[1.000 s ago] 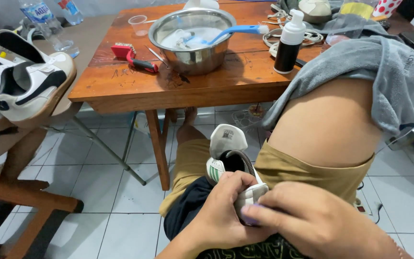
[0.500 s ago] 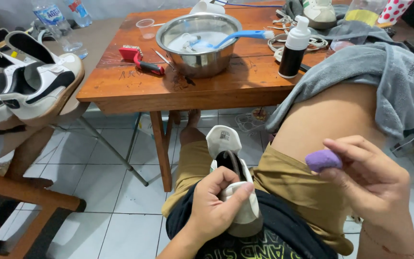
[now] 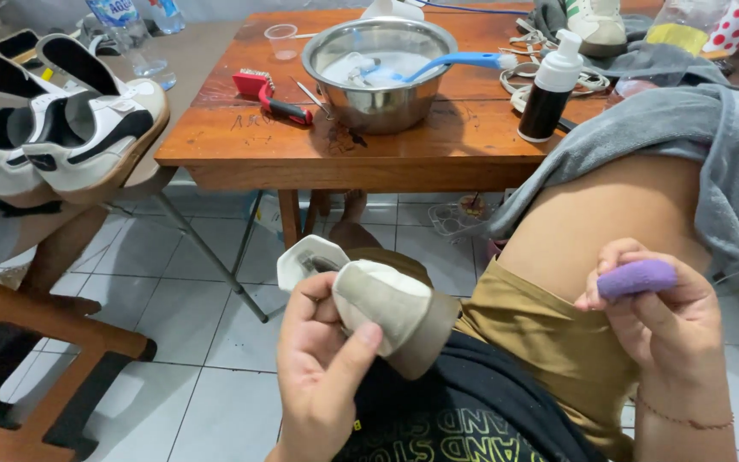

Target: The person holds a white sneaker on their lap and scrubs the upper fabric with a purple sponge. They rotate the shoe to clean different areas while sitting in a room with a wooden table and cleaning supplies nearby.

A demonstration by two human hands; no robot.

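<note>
The white shoe point(image 3: 369, 299) sits in the left hand point(image 3: 322, 376), fingers wrapped under it and the thumb pressed across its off-white heel, which faces the camera with the tan sole edge turned to the right; its toe points away beyond the grip. The small purple eraser-like block point(image 3: 636, 277) is pinched at the fingertips of the right hand point(image 3: 665, 321), lying level and well apart from the shoe

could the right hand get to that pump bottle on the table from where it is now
Probably yes. The right hand hangs below and in front of the black pump bottle, which stands near the wooden table's front edge with open air between. But its fingers already pinch a purple sponge, so grasping would be awkward.
</note>
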